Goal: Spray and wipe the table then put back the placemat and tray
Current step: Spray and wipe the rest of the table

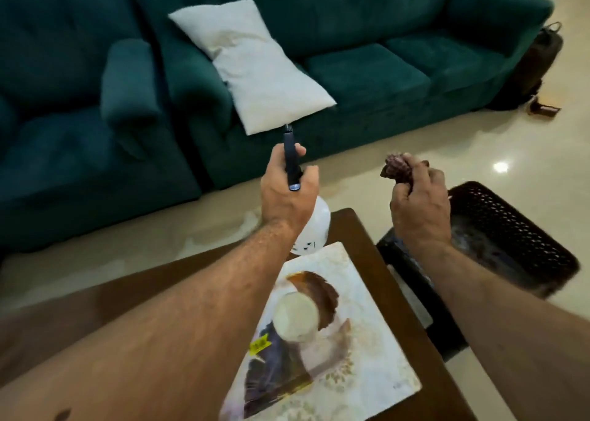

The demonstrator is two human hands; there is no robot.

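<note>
Head view, looking forward and down over a dark wooden counter (367,229) whose far corner points toward 12 o'clock. Left hand (287,197), raised above that corner, grips a spray bottle (314,229): fingers curl round the dark trigger head (292,162), nozzle aimed toward 12 o'clock, and the white body hangs below the palm, just above the counter edge. Right hand (418,206), at 3 o'clock from the left and well apart from it, holds a crumpled dark reddish cloth (396,168) bunched in curled fingers; the cloth protrudes above the knuckles. Placemat (367,293), pale with a printed picture, lies flat on the counter at 6 o'clock from the bottle, its near left part hidden by the left forearm. A small round cream object (297,320) appears over the middle of the placemat; it is blurred, and whether it rests on the mat or is part of the print cannot be told. Tray (510,229), a dark perforated basket-like piece, sits on the pale floor (479,139) at 3 o'clock from the counter, just beside its right edge and partly behind the right wrist. Background, 12 o'clock: teal sofa (367,69) carrying a white pillow (252,63) propped at a slant; a second teal seat (64,117) stands at 10 o'clock. A dark bag (536,66) leans at the sofa's right end, at 2 o'clock.
</note>
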